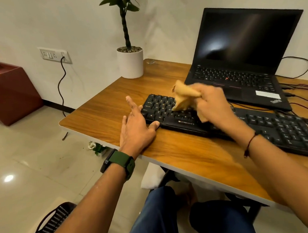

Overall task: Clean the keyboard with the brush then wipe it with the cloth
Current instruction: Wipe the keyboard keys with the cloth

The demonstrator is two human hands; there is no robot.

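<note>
I saw the black Zebronics keyboard point(240, 122) lying across the wooden desk point(178, 150), just in front of the open laptop point(241, 57). My right hand point(212, 103) had its fingers curled tight around a bunched yellow cloth point(183, 96), and the cloth touched the keys near the left end. It looked blurry. My left hand point(137, 126) lay flat at the keyboard's left edge, fingers spread, thumb on the front rim. A potted plant point(130, 62) stood on the far corner.
</note>
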